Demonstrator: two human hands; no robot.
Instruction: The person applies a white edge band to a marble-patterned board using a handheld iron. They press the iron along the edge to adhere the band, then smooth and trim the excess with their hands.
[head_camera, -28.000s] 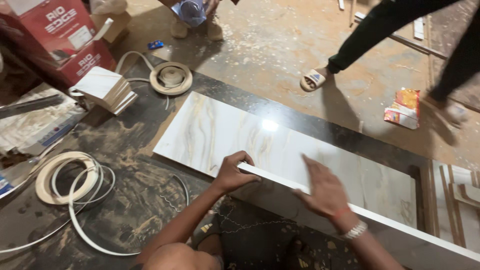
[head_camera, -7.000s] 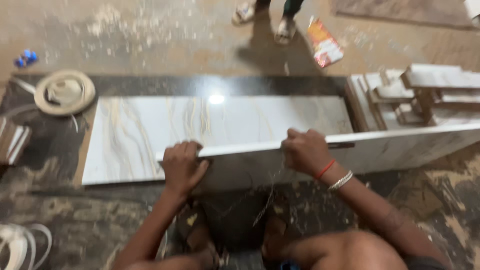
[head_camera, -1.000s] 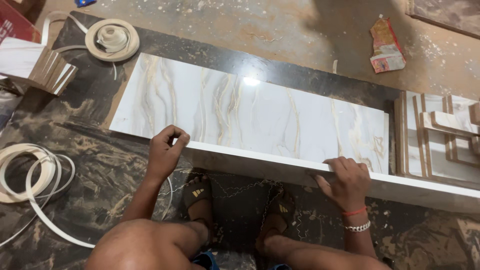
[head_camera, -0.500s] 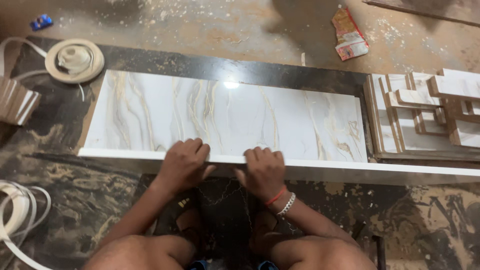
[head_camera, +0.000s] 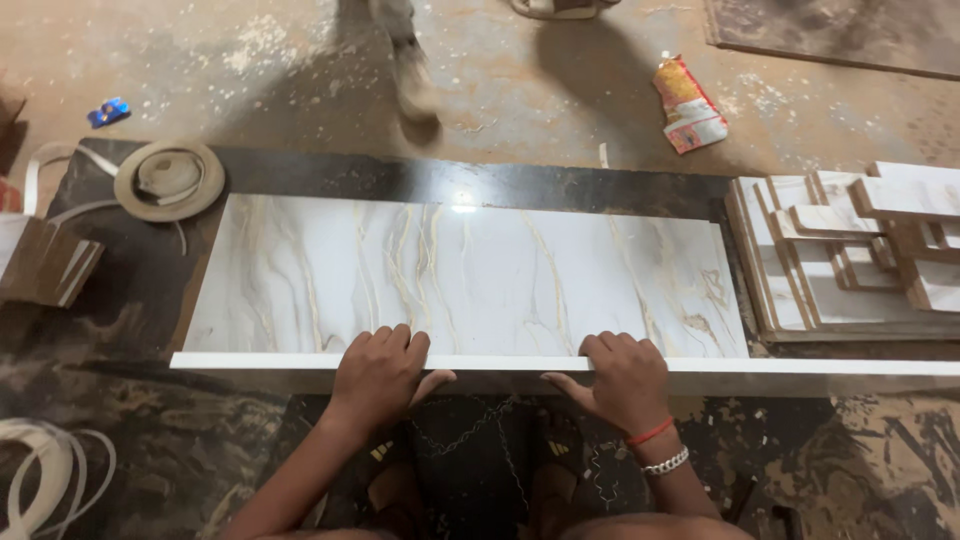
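Note:
A long board with a white marbled face (head_camera: 470, 275) lies flat on a dark sheet. Along its near side stands a long white strip (head_camera: 800, 368), a board held on edge, running from the left to past the right frame edge. My left hand (head_camera: 380, 368) rests over the top of this strip, fingers curled across it. My right hand (head_camera: 618, 378), with a red thread and a bead bracelet at the wrist, grips the same strip about a hand's width to the right. My feet show below the strip.
A roll of pale edge banding (head_camera: 168, 178) lies at the back left, more loops (head_camera: 40, 480) at the front left. Stacked marbled offcuts (head_camera: 860, 250) sit at the right. A crumpled packet (head_camera: 688, 105) and another person's foot (head_camera: 410, 85) are on the dusty floor behind.
My hands have moved apart a little along the strip since half a second ago. A second ago they were spread much wider, near its ends.

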